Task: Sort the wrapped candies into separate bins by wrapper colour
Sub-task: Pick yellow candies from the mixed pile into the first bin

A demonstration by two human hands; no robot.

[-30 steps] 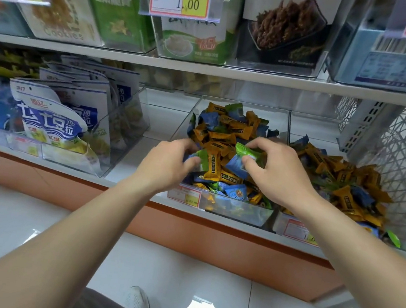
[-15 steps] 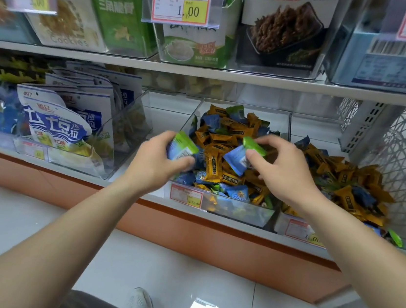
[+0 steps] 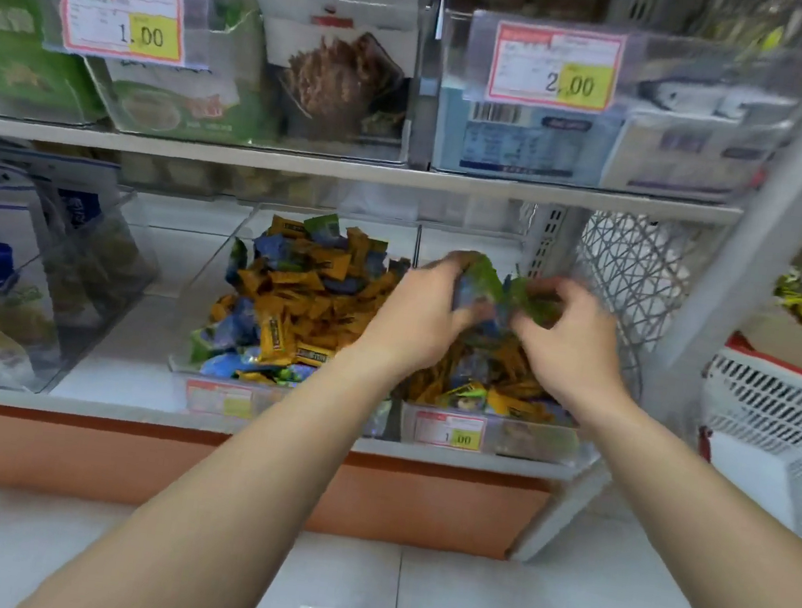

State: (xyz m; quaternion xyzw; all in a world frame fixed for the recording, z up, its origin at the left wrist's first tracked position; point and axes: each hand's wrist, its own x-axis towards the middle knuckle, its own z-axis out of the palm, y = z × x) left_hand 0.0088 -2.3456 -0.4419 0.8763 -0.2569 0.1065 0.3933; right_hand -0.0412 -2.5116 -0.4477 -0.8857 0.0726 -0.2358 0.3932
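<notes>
L hand (image 3: pixel 417 321) is gripping a green candy (image 3: pixel 485 279) w/ curled fingers, and R hand (image 3: pixel 568 347) is pinching a second green candy (image 3: pixel 536 300) just beside it. Both are blurred and hovering over the right bin (image 3: pixel 533 441) on the lower shelf (image 3: pixel 123 413). Orange, blue & green candies (image 3: pixel 298 301) are lying mixed in that bin and in the left bin (image 3: pixel 213 275) touching it.
</notes>
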